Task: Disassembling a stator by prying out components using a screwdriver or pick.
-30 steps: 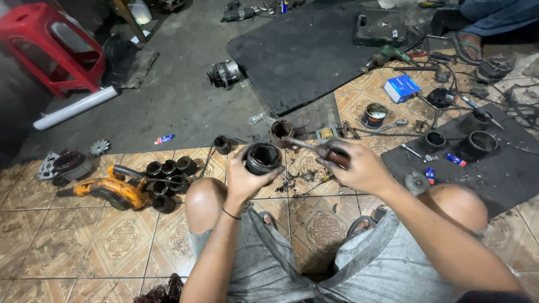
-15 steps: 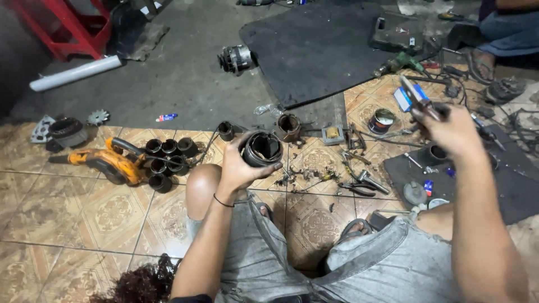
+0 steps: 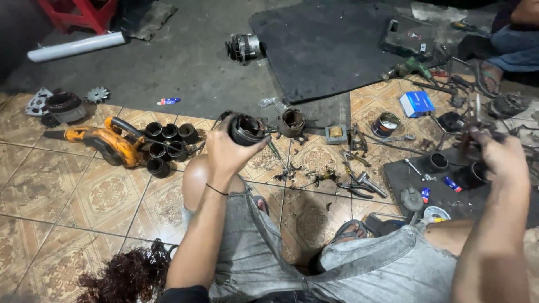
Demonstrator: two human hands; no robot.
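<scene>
I sit on a tiled floor with my knees up. My left hand (image 3: 225, 152) grips a black cylindrical motor housing (image 3: 246, 129), held above my left knee with its open end tilted up. My right hand (image 3: 497, 154) is stretched out to the right over a black rubber mat (image 3: 404, 174), its fingers closed around a thin dark tool (image 3: 476, 115) whose end pokes up. Just under that hand lies a round black ring part (image 3: 475, 174) on the mat.
An orange power tool (image 3: 106, 143) and several black cylinders (image 3: 168, 143) lie to the left. A rusty housing (image 3: 292, 122), loose pliers (image 3: 359, 185), a tin (image 3: 386, 123), a blue box (image 3: 417, 103) and an alternator (image 3: 243, 47) are scattered ahead. Another person's foot (image 3: 494, 73) is at the far right.
My right hand left the housing, swung out to the right and came down over the black mat. My left hand kept the housing in nearly the same spot.
</scene>
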